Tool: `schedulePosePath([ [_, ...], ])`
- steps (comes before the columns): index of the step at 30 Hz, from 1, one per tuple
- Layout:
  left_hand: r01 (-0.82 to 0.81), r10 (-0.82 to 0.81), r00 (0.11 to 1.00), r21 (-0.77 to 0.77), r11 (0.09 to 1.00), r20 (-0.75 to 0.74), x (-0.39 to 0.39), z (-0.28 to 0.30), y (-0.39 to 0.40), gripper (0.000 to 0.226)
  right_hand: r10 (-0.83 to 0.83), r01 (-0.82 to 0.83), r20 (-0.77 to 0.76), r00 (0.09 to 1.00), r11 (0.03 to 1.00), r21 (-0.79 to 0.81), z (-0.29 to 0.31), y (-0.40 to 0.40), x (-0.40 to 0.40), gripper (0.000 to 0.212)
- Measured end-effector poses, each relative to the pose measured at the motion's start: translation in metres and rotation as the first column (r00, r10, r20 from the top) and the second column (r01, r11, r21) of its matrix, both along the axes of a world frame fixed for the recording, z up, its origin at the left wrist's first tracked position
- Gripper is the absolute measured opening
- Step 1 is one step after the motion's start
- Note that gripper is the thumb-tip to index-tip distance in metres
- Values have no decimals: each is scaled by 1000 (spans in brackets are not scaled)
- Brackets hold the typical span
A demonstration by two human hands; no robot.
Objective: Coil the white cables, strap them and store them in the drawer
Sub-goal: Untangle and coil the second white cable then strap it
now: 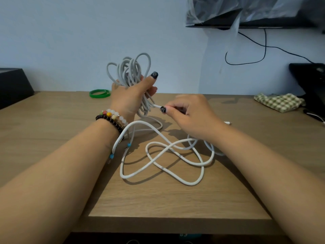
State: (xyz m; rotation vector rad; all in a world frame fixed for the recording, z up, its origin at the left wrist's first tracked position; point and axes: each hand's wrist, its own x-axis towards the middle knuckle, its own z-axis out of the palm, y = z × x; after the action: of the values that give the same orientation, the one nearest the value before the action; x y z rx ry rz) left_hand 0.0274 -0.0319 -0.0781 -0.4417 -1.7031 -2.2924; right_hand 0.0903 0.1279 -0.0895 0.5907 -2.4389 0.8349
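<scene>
My left hand point(131, 95) grips a bundle of coiled white cable point(130, 71), raised above the wooden table point(175, 199) with the loops standing up past my fingers. My right hand point(190, 111) pinches a strand of that cable where it leaves the bundle, just right of my left hand. A long loose stretch of white cable point(168, 161) lies in tangled loops on the table below both hands. Its white plug end point(227, 123) shows just behind my right hand. No drawer is in view.
Green rubber bands point(99, 93) lie at the back of the table, left of my left hand. A checked cloth point(279, 102) sits at the back right. A black box point(14, 85) stands at the far left. Black devices and dark wires point(263, 50) are at the right wall.
</scene>
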Motion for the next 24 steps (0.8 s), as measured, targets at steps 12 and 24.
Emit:
schedulePosePath([
  [12,358,-440,894,452,817,86,13,26,2,40,109,-99,68,992,986,-136,5,-8,5,23],
  [24,494,-652,756,605,625,56,15,25,-6,38,-124,136,57,991,946,-293,10,32,-13,24],
])
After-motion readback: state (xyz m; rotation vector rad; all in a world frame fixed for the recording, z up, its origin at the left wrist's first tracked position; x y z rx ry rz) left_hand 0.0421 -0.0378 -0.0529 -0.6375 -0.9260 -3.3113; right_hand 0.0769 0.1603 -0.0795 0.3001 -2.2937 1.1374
